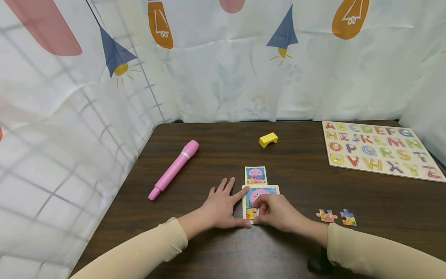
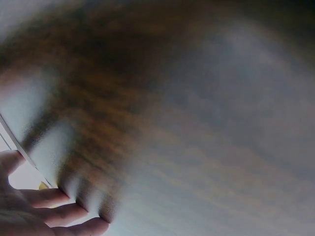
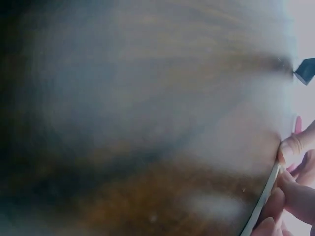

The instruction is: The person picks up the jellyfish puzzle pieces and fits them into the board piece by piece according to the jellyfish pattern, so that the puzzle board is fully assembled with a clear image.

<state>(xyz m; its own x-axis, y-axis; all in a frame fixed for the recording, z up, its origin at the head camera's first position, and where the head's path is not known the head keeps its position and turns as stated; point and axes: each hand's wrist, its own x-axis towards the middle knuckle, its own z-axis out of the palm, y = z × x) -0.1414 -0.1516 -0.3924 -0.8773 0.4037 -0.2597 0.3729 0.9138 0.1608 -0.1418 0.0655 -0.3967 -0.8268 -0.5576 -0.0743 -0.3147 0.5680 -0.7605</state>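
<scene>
A framed jigsaw puzzle (image 1: 271,190) with a pink jellyfish picture lies on the table before me. My left hand (image 1: 222,209) is spread flat, its index fingertip and thumb touching the puzzle's left side. In the left wrist view the fingers (image 2: 64,214) are straight. My right hand (image 1: 277,212) bends over the lower right of the puzzle and pinches a small jigsaw piece (image 1: 255,211), partly hidden by the fingers. Above the frame lies a small jellyfish picture card (image 1: 256,175). Two loose jigsaw pieces, one pink and yellow (image 1: 326,216), one blue and yellow (image 1: 348,217), lie right of my right hand.
A pink pen-like stick (image 1: 173,171) lies at the left. Toward the back is a yellow arch block (image 1: 268,140). A wooden alphabet board (image 1: 382,151) occupies the back right. Beside my right sleeve is a black object (image 1: 319,265). Printed curtains (image 1: 223,77) hang behind the table.
</scene>
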